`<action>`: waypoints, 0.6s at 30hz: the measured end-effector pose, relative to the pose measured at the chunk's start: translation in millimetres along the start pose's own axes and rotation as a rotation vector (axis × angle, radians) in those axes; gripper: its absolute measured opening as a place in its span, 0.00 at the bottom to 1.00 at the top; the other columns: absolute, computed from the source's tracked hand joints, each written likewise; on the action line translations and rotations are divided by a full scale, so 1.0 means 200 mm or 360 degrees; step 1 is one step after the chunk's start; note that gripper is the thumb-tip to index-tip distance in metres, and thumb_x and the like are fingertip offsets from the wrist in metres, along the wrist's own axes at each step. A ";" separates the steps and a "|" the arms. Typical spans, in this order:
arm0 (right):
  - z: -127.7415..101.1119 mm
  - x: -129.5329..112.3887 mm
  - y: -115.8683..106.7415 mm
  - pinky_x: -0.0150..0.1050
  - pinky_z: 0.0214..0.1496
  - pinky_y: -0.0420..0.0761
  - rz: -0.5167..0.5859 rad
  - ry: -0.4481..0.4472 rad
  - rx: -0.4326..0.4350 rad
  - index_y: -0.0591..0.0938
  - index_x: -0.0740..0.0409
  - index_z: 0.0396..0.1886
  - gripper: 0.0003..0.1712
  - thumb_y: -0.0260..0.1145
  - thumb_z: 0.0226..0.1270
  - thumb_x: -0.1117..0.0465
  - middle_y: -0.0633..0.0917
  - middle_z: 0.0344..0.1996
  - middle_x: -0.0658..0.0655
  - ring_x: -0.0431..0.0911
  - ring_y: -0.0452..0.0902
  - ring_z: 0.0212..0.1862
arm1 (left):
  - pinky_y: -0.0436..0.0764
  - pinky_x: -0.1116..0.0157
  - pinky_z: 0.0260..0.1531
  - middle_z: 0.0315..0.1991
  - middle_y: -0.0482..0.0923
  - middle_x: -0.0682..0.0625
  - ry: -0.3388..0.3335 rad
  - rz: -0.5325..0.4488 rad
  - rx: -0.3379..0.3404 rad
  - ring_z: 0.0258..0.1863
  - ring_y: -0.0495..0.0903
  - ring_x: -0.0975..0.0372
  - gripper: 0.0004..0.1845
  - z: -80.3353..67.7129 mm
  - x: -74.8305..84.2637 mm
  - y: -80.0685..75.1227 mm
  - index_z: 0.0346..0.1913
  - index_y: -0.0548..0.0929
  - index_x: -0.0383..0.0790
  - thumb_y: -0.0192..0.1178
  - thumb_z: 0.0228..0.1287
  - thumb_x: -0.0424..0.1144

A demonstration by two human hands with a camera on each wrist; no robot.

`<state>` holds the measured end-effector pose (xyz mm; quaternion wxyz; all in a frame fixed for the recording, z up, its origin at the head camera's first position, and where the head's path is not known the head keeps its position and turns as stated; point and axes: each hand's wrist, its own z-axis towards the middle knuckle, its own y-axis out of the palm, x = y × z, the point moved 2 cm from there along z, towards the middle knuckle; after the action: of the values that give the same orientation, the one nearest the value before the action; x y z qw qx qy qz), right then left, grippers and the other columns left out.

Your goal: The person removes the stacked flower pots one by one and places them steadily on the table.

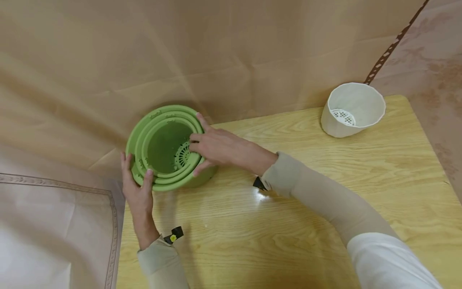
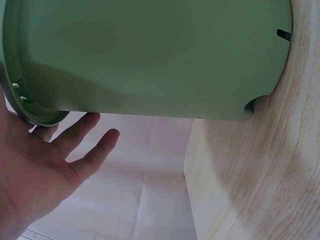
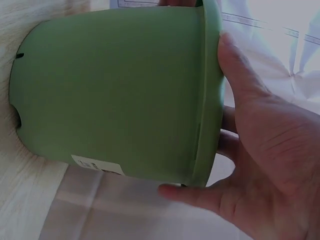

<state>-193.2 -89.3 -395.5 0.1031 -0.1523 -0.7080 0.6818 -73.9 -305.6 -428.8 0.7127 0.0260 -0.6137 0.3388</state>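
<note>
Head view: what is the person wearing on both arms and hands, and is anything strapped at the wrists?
Both hands are bare, left hand and right hand. Each forearm wears a snug beige sleeve, the left one too. A looser white sleeve covers the right upper arm. A small black device sits at each wrist: right, and left with a yellow dot.

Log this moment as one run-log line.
left hand: holds green pot stack rim | right hand: grips inner pot rims | white pot: apart, far right on table
</note>
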 end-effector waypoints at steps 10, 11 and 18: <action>0.00 0.01 -0.01 0.64 0.76 0.40 0.0033 -0.0034 0.0153 0.76 0.56 0.63 0.51 0.53 0.52 0.23 0.78 0.57 0.55 0.46 0.71 0.61 | 0.54 0.65 0.73 0.79 0.51 0.52 -0.0014 0.0021 0.0005 0.75 0.54 0.58 0.36 0.00 0.00 0.00 0.74 0.64 0.37 0.59 0.63 0.38; 0.00 0.01 -0.01 0.64 0.76 0.40 0.0045 -0.0033 0.0167 0.77 0.56 0.63 0.51 0.53 0.51 0.23 0.78 0.57 0.55 0.46 0.71 0.60 | 0.55 0.66 0.73 0.79 0.51 0.52 -0.0015 0.0023 0.0004 0.75 0.54 0.58 0.36 0.00 0.00 0.01 0.74 0.64 0.37 0.59 0.63 0.38; -0.01 0.02 0.01 0.58 0.78 0.40 0.0164 -0.0029 0.0300 0.78 0.57 0.60 0.50 0.57 0.49 0.24 0.78 0.53 0.56 0.47 0.73 0.57 | 0.53 0.63 0.74 0.79 0.50 0.50 0.0003 0.0008 0.0010 0.75 0.54 0.56 0.36 0.00 0.01 0.01 0.74 0.65 0.35 0.59 0.63 0.40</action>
<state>-196.0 -85.2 -397.6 0.0754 -0.1721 -0.6328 0.7512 -74.7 -302.6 -427.9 0.7123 0.0265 -0.6121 0.3424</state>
